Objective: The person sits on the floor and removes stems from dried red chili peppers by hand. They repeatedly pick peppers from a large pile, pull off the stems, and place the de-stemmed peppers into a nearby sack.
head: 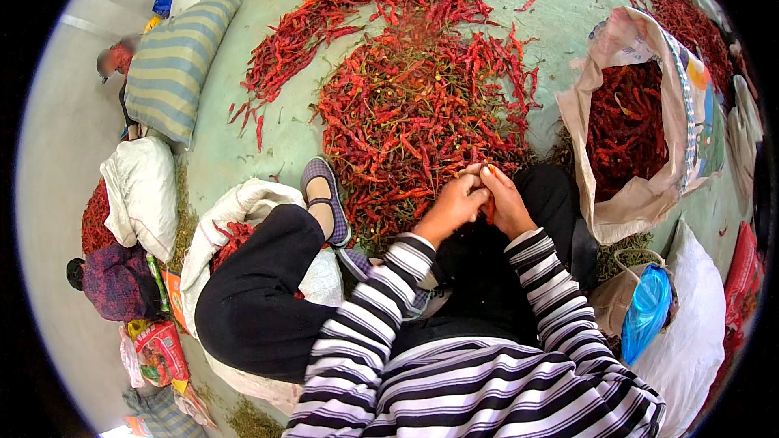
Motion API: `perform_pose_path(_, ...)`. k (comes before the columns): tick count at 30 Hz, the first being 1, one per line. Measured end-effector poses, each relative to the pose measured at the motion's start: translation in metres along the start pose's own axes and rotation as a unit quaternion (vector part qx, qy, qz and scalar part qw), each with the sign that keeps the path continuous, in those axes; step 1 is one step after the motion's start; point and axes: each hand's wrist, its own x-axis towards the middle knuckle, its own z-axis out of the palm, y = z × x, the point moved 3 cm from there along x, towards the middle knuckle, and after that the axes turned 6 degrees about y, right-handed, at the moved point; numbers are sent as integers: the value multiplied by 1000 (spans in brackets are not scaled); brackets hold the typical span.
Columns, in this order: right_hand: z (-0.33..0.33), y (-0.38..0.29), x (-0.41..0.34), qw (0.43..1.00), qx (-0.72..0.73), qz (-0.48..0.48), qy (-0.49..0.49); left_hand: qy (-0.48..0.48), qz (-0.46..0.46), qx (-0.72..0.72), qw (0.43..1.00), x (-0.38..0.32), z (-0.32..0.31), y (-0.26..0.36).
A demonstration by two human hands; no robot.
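A large heap of dried red chili peppers [420,115], many with stems, lies on the pale green floor before me. At the heap's near edge, above my lap, my left hand [456,201] and my right hand [502,198] meet at the fingertips. Red chili peppers [489,210] show between them, with an orange-red tip at my right thumb. The fingers partly hide the peppers, and how many there are cannot be told. To the right stands an open woven sack [581,152] with dark red chili peppers [627,128] inside.
A white sack [210,225] with chilies lies by my bent leg. A striped full sack [176,67] and a white sack [146,194] are at left, near two people. At right are a blue plastic bag [646,310], a white sack [688,328] and another chili heap [681,18].
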Motion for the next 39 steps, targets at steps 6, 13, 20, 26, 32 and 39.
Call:
perform_pose_path(6, 4, -14, -6, 999, 14, 20, 23, -103, 139, 561, 810, 15, -130, 112)
perform_pose_path(13, 11, -15, -14, 998, -7, 46, 45, 52, -59, 724, 685, -149, -346, 79)
perform_pose_path(20, 9, -11, -4, 998, -34, 50, 20, 149, -71, 657, 736, -217, -362, 67)
perform_pose_path(26, 7, -14, -3, 997, 21, 55, 46, -29, 121, 609, 784, -36, -227, 129)
perform_pose_path(32, 2, -10, -3, 997, 17, 66, 46, -25, -34, 466, 884, 35, -106, -7)
perform_pose_path(39, 5, -10, 2, 997, -7, 64, 42, 177, 17, 227, 958, 20, -83, -36)
